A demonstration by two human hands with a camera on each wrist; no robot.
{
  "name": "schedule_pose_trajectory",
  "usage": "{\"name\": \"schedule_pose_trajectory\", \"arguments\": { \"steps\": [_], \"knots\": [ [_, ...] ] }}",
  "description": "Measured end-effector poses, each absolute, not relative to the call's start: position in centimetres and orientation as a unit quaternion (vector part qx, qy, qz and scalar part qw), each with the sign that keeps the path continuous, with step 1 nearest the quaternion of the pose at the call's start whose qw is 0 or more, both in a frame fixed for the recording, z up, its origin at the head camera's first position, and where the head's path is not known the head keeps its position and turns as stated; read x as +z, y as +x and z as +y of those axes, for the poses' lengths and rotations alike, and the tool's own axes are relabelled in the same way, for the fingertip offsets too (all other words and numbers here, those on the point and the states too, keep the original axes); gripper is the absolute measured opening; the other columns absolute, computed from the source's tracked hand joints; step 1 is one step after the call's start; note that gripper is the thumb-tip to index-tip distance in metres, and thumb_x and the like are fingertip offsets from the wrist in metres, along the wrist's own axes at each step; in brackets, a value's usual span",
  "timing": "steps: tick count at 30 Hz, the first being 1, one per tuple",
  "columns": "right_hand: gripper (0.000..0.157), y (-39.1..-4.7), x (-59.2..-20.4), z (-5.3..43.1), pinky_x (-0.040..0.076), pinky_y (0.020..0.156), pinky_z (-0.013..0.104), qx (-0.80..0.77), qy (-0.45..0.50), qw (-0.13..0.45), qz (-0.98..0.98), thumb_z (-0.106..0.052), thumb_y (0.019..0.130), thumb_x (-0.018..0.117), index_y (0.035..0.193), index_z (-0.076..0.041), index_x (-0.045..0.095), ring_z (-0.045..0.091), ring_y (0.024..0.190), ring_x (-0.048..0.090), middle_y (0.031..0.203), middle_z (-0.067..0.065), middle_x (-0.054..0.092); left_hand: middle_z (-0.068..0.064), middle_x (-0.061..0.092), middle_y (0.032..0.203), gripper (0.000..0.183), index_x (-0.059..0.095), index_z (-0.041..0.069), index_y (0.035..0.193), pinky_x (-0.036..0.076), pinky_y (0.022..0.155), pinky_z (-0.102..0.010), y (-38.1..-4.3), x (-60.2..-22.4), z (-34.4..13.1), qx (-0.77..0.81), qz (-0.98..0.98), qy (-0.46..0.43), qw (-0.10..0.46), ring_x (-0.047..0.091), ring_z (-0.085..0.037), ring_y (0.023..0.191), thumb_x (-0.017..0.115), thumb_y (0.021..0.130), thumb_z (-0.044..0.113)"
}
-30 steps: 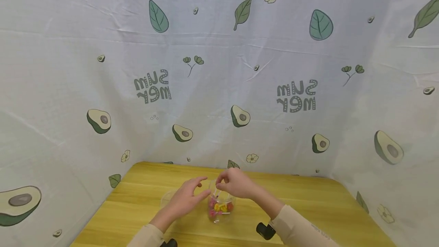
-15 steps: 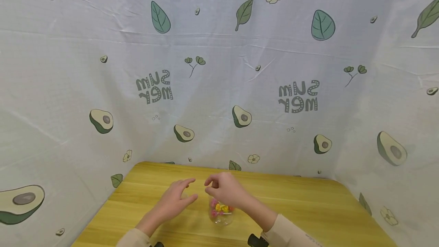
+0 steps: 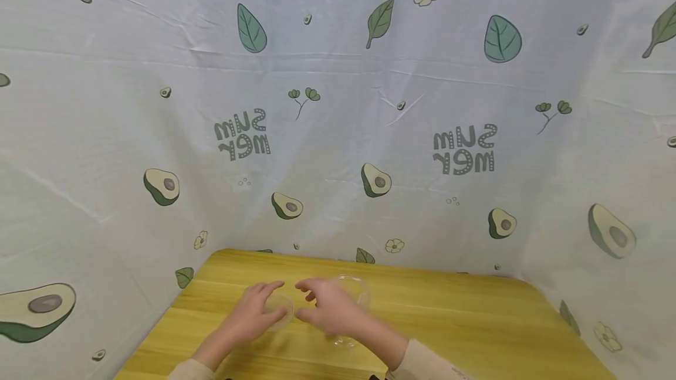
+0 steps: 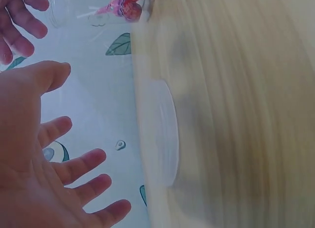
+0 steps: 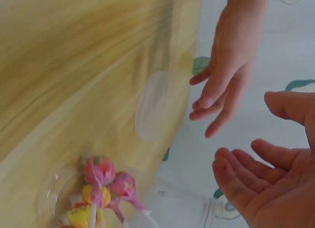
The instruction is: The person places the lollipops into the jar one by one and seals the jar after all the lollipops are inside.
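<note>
A clear round lid (image 3: 282, 316) lies flat on the wooden table, just beyond and partly under my left hand (image 3: 248, 315). That hand hovers with spread fingers and holds nothing. My right hand (image 3: 330, 308) faces it, fingers loosely bent and nothing between them. Behind and partly under the right hand stands a clear jar (image 3: 363, 293), upright, its contents hidden from the head view. Wrapped lollipops (image 5: 100, 171) in pink and yellow show inside the jar in the right wrist view. The left wrist view shows the pale lid (image 4: 166, 134) below the left palm.
The yellow wood-grain table (image 3: 449, 321) stretches out on both sides of the hands. A white cloth (image 3: 338, 204) printed with avocados and leaves hangs behind and along the table's sides.
Both hands have moved left, away from over the jar's mouth and toward the lid. The right hand's pinched fingers have parted; the white stick seen at them earlier is gone from them.
</note>
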State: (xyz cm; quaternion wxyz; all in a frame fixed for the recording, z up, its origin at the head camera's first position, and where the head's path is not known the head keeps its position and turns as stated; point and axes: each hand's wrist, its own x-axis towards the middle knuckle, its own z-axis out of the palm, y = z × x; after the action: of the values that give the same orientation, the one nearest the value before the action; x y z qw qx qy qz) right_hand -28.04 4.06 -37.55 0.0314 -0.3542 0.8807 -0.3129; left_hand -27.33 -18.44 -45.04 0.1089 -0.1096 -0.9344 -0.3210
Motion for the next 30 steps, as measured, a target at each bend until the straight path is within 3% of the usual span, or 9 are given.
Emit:
{"name": "schedule_pose_trajectory", "arguments": {
  "steps": [5,10,13,17,30],
  "knots": [
    [0.062,-27.7,-38.5,3.0,0.054,0.091,0.034,-0.294,-0.358,0.038,0.885,-0.037,0.09,0.075,0.141,-0.008,0.055,0.026,0.118,0.063,0.141,0.007,0.057,-0.011,0.058,0.135,0.061,0.055,0.013,0.143,0.04,0.103,-0.063,-26.8,-45.3,-19.7,-0.314,-0.94,-0.095,0.098,0.048,-0.04,0.131,0.072,0.091,0.041],
    [0.07,-27.1,-39.1,2.2,0.052,0.093,0.049,-0.27,-0.332,0.05,0.903,-0.047,0.087,0.076,0.145,-0.015,0.052,0.027,0.124,0.059,0.145,0.006,0.054,-0.014,0.056,0.138,0.063,0.053,0.013,0.145,0.038,0.103,-0.065,-26.4,-45.6,-20.6,-0.316,-0.942,-0.084,0.072,0.047,-0.041,0.131,0.072,0.091,0.041],
    [0.073,-27.1,-39.7,1.6,0.051,0.094,0.053,-0.265,-0.328,0.045,0.906,-0.049,0.086,0.076,0.145,-0.014,0.051,0.028,0.125,0.058,0.146,0.008,0.054,-0.015,0.056,0.14,0.066,0.053,0.013,0.145,0.038,0.104,-0.065,-26.3,-45.9,-21.1,-0.305,-0.947,-0.079,0.069,0.047,-0.041,0.133,0.073,0.09,0.042],
    [0.075,-27.4,-40.6,0.8,0.051,0.098,0.05,-0.282,-0.327,0.042,0.901,-0.045,0.086,0.078,0.145,-0.008,0.049,0.032,0.128,0.056,0.146,0.013,0.052,-0.015,0.057,0.137,0.071,0.053,0.011,0.145,0.039,0.103,-0.065,-26.2,-46.3,-21.8,-0.286,-0.952,-0.08,0.074,0.048,-0.041,0.13,0.077,0.086,0.043],
    [0.085,-28.2,-43.3,-0.7,0.045,0.102,0.061,-0.314,-0.27,0.041,0.909,-0.037,0.08,0.083,0.147,0.0,0.045,0.043,0.135,0.046,0.149,0.024,0.045,-0.02,0.054,0.139,0.084,0.049,0.006,0.146,0.036,0.101,-0.071,-26.0,-46.2,-22.4,-0.285,-0.956,-0.058,0.042,0.043,-0.045,0.132,0.083,0.078,0.042]
  ]
}}
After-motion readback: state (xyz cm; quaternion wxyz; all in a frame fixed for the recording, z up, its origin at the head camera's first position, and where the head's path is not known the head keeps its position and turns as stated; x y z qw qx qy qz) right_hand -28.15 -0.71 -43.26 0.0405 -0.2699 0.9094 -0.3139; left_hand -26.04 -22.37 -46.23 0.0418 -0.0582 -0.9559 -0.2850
